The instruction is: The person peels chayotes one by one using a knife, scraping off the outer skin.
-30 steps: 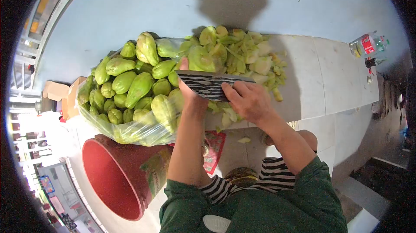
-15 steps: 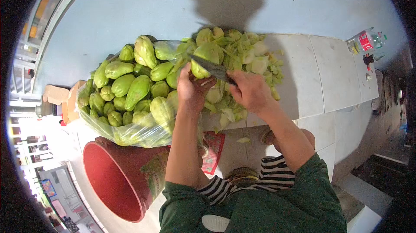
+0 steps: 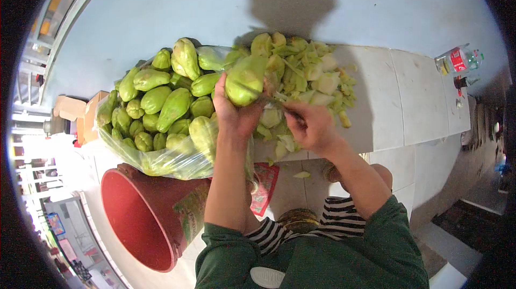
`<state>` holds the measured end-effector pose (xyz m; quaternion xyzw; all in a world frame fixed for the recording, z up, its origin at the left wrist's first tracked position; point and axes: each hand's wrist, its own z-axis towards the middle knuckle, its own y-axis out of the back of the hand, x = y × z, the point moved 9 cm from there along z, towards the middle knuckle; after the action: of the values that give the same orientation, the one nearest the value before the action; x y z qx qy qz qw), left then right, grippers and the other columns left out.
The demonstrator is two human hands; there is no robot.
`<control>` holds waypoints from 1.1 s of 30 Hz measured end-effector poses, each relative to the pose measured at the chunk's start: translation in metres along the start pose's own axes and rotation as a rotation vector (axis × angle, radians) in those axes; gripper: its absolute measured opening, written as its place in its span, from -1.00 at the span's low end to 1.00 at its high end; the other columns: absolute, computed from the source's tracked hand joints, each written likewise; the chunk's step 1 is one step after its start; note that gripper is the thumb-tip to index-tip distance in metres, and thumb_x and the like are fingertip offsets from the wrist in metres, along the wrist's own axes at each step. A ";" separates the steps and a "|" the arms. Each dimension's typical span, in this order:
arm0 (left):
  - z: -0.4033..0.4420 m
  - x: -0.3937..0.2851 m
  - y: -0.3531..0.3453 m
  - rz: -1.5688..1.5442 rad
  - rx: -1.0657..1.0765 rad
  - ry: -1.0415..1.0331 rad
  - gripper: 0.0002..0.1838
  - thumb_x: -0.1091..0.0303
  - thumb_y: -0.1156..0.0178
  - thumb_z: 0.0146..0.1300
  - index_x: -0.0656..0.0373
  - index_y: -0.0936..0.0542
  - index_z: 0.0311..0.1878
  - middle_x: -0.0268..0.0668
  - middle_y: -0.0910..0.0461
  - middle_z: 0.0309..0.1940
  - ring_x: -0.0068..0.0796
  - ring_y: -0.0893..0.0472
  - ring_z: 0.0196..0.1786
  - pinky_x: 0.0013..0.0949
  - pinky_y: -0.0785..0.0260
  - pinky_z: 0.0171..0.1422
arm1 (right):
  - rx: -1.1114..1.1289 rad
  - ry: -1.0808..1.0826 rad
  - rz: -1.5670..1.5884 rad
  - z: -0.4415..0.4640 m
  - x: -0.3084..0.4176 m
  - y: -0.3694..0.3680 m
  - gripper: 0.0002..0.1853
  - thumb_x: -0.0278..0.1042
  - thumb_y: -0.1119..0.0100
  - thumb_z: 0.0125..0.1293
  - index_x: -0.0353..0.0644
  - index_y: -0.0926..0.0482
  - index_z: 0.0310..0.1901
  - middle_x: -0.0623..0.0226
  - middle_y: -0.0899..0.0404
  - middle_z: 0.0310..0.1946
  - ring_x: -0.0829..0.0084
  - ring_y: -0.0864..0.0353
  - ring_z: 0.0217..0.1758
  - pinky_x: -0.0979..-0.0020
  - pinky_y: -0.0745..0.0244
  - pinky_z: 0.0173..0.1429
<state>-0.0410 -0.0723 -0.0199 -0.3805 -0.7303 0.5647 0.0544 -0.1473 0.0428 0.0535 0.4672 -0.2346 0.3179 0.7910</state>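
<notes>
My left hand holds a green chayote up from below, its fingers wrapped around the underside. Close to its right, my right hand is closed around a knife; the blade is nearly edge-on and hard to make out by the chayote's lower right. Behind and right of both hands lies a heap of cut pale-green pieces. Several whole chayotes fill a clear plastic bag to the left.
The pieces and bag rest on a white tiled ledge along a pale blue wall. A red bucket lies tilted below the bag. Plastic bottles stand at the far right; a cardboard box is at the left.
The knife has come down and away from the top of the chayote, its blade turned nearly edge-on. The chayote is turned more upright in my left hand.
</notes>
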 end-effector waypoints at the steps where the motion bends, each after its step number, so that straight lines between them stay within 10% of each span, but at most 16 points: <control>1: -0.001 -0.003 0.001 -0.009 0.000 -0.001 -0.47 -0.04 0.06 0.30 0.21 -0.46 0.11 -0.12 -0.54 0.00 -0.16 -0.55 -0.01 -0.04 -0.46 0.03 | -0.033 -0.173 0.109 0.000 -0.012 0.003 -0.75 -0.25 -0.24 0.22 -0.18 -0.55 -0.13 0.28 -0.55 -0.55 0.26 -0.58 -0.54 0.30 -0.51 -0.42; 10: -0.016 -0.024 -0.006 0.419 -0.016 -0.047 -0.48 -0.01 -0.01 0.25 0.23 -0.46 0.09 -0.13 -0.60 -0.13 -0.17 -0.64 -0.15 -0.10 -0.54 -0.09 | 0.050 -0.630 0.710 -0.002 -0.054 0.002 -0.63 0.02 -0.19 0.32 -0.18 -0.49 -0.33 0.55 -0.38 -0.70 0.67 -0.36 -0.69 0.52 -0.28 -0.60; 20: -0.019 -0.023 -0.013 0.404 0.044 -0.020 -0.37 0.03 -0.02 0.27 0.34 -0.37 0.24 -0.04 -0.53 0.04 -0.15 -0.58 0.00 -0.09 -0.45 0.11 | 0.150 -0.622 0.591 0.003 -0.055 0.008 -0.64 -0.04 -0.21 0.31 -0.20 -0.46 -0.38 0.50 -0.36 -0.74 0.63 -0.35 -0.70 0.45 -0.29 -0.59; 25: -0.016 -0.028 -0.007 0.266 0.047 -0.042 -0.32 0.02 -0.07 0.24 0.33 -0.31 0.28 -0.05 -0.53 0.03 -0.13 -0.58 -0.02 -0.03 -0.45 0.09 | 0.037 -0.199 -0.154 0.015 -0.029 0.022 -0.78 -0.25 -0.21 0.24 -0.24 -0.47 -0.33 0.19 -0.47 -0.62 0.13 -0.55 -0.52 0.19 -0.44 -0.41; 33: -0.025 -0.056 -0.023 0.808 0.129 -0.469 -0.33 0.52 -0.42 -0.21 0.39 -0.48 0.11 -0.23 -0.60 -0.09 -0.47 -0.58 -0.06 -0.40 -0.41 0.10 | -0.022 0.148 -0.314 0.006 -0.001 0.018 -0.67 -0.37 -0.30 -0.04 -0.17 -0.44 -0.22 0.18 -0.49 -0.35 0.09 -0.56 -0.40 0.16 -0.49 -0.38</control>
<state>-0.0001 -0.0884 0.0283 -0.4923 -0.4796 0.6556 -0.3127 -0.1616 0.0438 0.0658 0.4646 -0.1031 0.2212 0.8512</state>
